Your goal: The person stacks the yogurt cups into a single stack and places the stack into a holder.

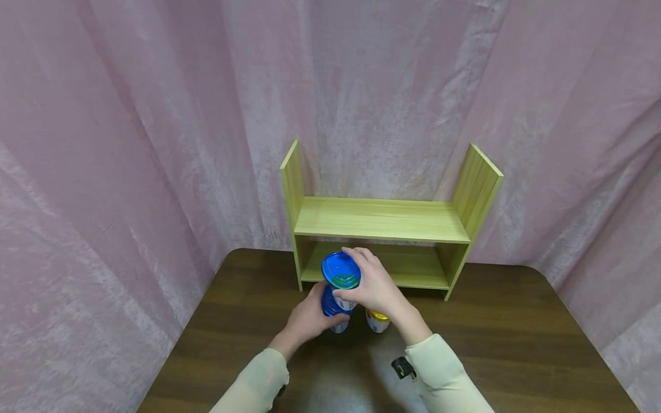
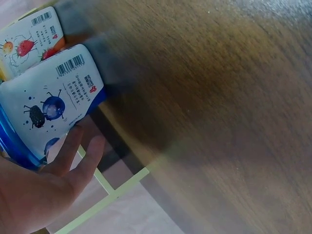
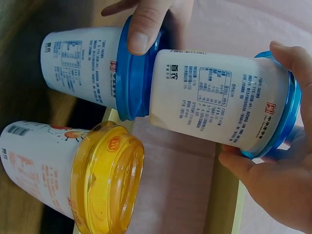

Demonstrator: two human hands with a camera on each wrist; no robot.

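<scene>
Two blue-lidded yogurt cups form a stack in front of the shelf. My right hand [image 1: 374, 285] grips the upper cup [image 3: 204, 100] around its blue lid, fingers on one side and thumb on the other. Its base meets the lid of the lower cup [image 3: 83, 68] in the right wrist view. Around that lower cup's lid, my left hand [image 1: 308, 316] curls, with the thumb on the near side. Berry pictures and a barcode show on the lower cup in the left wrist view. A yellow-lidded cup [image 1: 378, 322] stands just right of the stack, partly behind my right wrist.
A light wooden two-tier shelf [image 1: 382, 221] stands at the back of the dark wooden table [image 1: 516, 344], close behind the cups. Its side panels rise above the upper board. Pink curtains [image 1: 155, 143] hang behind and around the table.
</scene>
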